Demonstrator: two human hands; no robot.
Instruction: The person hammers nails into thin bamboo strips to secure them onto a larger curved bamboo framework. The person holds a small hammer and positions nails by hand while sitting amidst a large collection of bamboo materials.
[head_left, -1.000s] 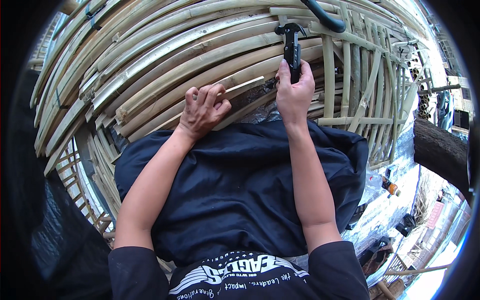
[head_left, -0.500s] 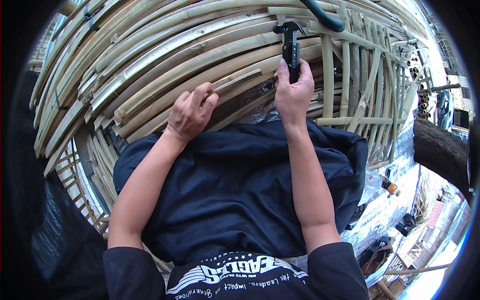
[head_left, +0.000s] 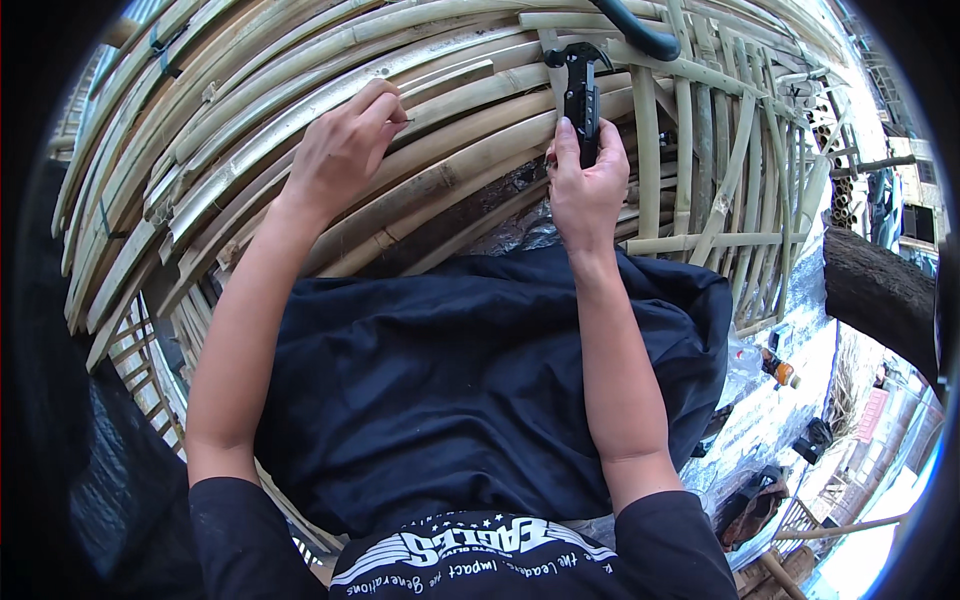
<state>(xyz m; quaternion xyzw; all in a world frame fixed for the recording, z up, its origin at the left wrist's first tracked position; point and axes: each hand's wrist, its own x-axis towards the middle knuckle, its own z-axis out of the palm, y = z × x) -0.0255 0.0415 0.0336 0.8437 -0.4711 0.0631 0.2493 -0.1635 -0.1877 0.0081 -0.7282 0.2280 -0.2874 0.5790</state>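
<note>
So the right hand [head_left: 590, 185] has a black claw hammer [head_left: 580, 105], thumb along one side of the grip and fingers wrapped round the other. It's held pretty much upright in view, head just beyond the fingertips and pointing away from the body, with the claw curving off to the right.

The left hand [head_left: 342, 150] is up ahead and to the left, well apart from the hammer. Fingers and thumb are pinched in narrow, and there's a thin dark bit [head_left: 408, 121] poking out of the pinch. Way too small to tell what it is. Just beyond those fingertips runs a pale bamboo strip [head_left: 450, 77] with a squared-off end, aimed towards the hammer head. Can't tell if the fingers are actually touching it.

Under and around the left hand there's a big stack of split bamboo [head_left: 440, 180], long pieces lying side by side and bowing across the view (fisheye probably helps with that). Right of the right hand stands a bamboo lattice [head_left: 700, 140], uprights with crosspieces and a diagonal one too. A dark curved tube [head_left: 645, 35] comes down just beyond the hammer head.

Closer in, between the forearms, there's loads of crumpled black cloth [head_left: 450, 380]. Well off to the right of the right hand there's a bottle [head_left: 780, 370] with orange-brown stuff in it, plus a thick dark log [head_left: 880, 295] past that.
</note>
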